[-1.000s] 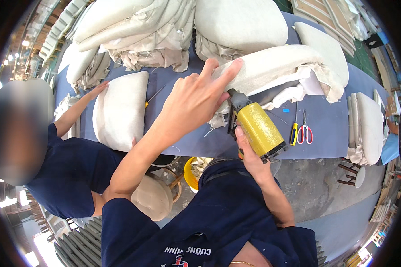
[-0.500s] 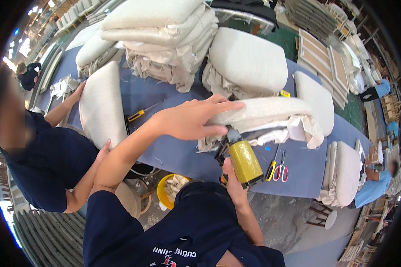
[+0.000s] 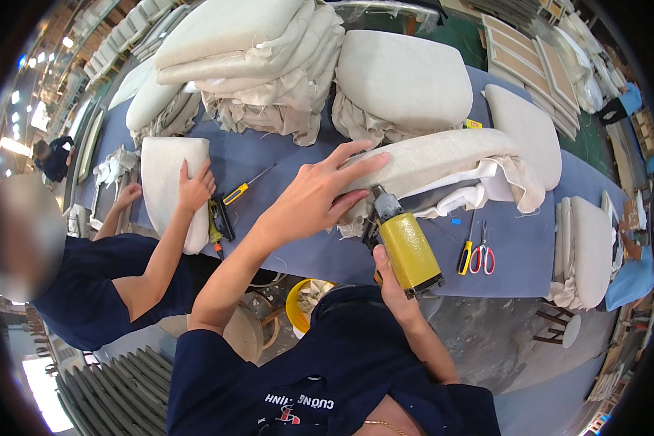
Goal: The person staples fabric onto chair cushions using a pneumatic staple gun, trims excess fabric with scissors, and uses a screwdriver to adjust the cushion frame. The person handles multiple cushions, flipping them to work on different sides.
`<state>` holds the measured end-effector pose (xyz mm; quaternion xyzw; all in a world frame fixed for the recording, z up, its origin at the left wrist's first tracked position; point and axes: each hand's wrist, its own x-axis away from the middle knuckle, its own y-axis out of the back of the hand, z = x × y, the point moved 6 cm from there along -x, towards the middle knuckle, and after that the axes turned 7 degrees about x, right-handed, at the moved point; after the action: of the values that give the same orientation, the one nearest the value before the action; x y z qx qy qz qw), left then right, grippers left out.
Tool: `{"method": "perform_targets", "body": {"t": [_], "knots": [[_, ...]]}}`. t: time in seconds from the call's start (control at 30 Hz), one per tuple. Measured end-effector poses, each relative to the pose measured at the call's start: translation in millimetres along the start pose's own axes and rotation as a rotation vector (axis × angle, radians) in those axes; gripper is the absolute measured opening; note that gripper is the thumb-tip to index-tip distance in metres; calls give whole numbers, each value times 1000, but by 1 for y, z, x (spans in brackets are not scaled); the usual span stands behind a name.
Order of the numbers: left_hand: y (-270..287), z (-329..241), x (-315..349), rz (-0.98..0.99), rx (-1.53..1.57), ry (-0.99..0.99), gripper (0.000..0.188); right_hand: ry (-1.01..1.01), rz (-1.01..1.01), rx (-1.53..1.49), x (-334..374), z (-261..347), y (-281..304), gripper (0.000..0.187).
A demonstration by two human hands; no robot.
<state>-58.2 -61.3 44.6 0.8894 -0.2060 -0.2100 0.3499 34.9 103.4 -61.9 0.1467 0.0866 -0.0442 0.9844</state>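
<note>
A light beige upholstered seat cushion (image 3: 450, 151) stands tilted on the blue-grey table, with loose cloth and white lining hanging from its near side. My left hand (image 3: 309, 195) grips its left end, fingers spread over the top and thumb at the lower edge. My right hand (image 3: 398, 296) is closed round a yellow pneumatic staple gun (image 3: 408, 251). The gun's nose is up against the cushion's near edge, just below my left thumb; whether it touches cannot be made out. Most of the gun's handle is hidden.
A co-worker at the left holds another cushion (image 3: 168, 174), near a second staple gun (image 3: 218, 221) and a screwdriver (image 3: 243, 189). Red-handled scissors (image 3: 482, 258) and a yellow screwdriver (image 3: 465, 256) lie right of my gun. Cushion stacks (image 3: 247, 65) stand behind; a yellow bucket (image 3: 292, 309) is below.
The staple gun and my hands stay at the cushion's left end, while the whole view has shifted. The co-worker has turned the other cushion and now has a hand over its right side.
</note>
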Motion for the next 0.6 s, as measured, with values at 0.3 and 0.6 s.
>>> {"method": "perform_targets", "body": {"t": [0.3,0.6], "knots": [[-9,-12,5,30,-7,31,84,260,-64,216,10,20,-11,20],[-10,-11,5,32,94,83,80,331,-3,169,9,28,-1,24]]}}
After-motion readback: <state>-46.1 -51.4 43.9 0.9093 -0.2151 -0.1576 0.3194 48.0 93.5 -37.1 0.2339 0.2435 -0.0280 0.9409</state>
